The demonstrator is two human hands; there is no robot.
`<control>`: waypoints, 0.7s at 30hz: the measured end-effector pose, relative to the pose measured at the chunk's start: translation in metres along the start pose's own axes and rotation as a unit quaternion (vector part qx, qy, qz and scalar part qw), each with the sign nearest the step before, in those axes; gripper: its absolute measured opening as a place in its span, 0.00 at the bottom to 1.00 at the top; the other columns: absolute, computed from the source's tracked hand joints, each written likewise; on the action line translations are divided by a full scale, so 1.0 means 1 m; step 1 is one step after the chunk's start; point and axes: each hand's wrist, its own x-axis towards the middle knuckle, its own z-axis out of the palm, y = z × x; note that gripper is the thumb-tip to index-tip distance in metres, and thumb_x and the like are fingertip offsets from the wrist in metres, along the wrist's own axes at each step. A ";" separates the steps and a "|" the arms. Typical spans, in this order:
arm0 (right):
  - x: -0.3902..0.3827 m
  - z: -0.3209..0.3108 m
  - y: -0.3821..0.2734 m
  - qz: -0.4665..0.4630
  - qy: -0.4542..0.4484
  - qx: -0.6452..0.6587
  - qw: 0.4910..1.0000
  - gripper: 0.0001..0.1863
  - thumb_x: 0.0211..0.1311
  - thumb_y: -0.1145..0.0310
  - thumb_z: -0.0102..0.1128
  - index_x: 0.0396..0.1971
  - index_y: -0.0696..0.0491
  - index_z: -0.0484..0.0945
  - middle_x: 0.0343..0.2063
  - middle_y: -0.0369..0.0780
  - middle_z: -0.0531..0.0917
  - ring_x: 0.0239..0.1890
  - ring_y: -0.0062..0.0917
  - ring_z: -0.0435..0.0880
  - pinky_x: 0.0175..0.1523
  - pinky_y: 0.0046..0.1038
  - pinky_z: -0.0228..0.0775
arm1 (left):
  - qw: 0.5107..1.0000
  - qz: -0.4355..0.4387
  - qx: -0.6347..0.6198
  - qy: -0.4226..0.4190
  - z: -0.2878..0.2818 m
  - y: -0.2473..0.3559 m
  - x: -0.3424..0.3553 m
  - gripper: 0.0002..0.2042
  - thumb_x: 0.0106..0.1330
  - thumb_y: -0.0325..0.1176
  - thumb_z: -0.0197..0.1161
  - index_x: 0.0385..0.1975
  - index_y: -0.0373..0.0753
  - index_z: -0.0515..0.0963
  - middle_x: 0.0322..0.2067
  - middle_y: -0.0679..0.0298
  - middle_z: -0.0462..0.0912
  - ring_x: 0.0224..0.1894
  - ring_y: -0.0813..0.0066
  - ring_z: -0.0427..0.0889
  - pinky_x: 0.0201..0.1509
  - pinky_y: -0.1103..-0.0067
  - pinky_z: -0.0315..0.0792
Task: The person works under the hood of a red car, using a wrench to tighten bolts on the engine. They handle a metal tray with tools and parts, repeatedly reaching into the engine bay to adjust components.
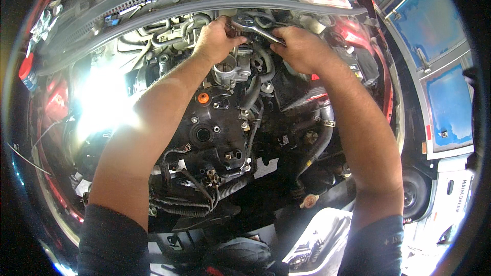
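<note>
The engine cover point(215, 128) sits in the middle of the bay. Behind it stands the throttle body point(225, 70), and behind that the wrench point(254, 28), with the left hand point(217, 38) to the wrench's left and the right hand point(302, 48) to its right. Right of the cover runs a hose point(319, 145).

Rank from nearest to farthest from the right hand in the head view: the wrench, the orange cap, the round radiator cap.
1. Wrench: gripped in the right hand, far side of the bay.
2. Orange cap: centre, on the black cover.
3. Radiator cap: near edge, lowest.
</note>
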 end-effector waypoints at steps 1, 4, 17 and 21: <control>0.000 0.000 0.000 0.011 -0.009 -0.006 1.000 0.16 0.64 0.62 0.54 0.46 0.56 0.77 0.40 0.51 0.81 0.47 0.45 0.80 0.53 0.40 0.70 | 1.000 -0.013 -0.013 -0.013 0.000 0.000 0.000 0.20 0.57 0.31 0.69 0.46 0.34 0.71 0.35 0.57 0.84 0.42 0.66 0.84 0.48 0.74 0.76; 0.001 -0.001 -0.001 0.019 -0.009 -0.012 1.000 0.16 0.64 0.62 0.54 0.46 0.56 0.77 0.40 0.51 0.81 0.47 0.45 0.80 0.53 0.40 0.70 | 0.994 0.036 -0.097 -0.020 0.001 0.001 0.000 0.22 0.55 0.33 0.72 0.46 0.34 0.71 0.34 0.58 0.85 0.40 0.67 0.84 0.47 0.74 0.76; 0.003 0.002 0.004 0.005 -0.002 -0.003 1.000 0.16 0.64 0.62 0.54 0.46 0.57 0.77 0.41 0.52 0.81 0.46 0.47 0.79 0.52 0.41 0.70 | 0.997 0.058 -0.011 -0.040 0.001 -0.006 0.004 0.23 0.59 0.32 0.67 0.51 0.32 0.66 0.34 0.57 0.84 0.42 0.65 0.83 0.51 0.73 0.74; 0.003 -0.001 0.000 0.003 -0.008 -0.014 1.000 0.16 0.64 0.62 0.54 0.46 0.57 0.77 0.42 0.52 0.81 0.47 0.47 0.79 0.52 0.41 0.70 | 0.999 -0.007 0.001 -0.042 0.001 -0.005 0.006 0.24 0.55 0.36 0.70 0.48 0.32 0.69 0.41 0.54 0.81 0.45 0.62 0.81 0.51 0.71 0.74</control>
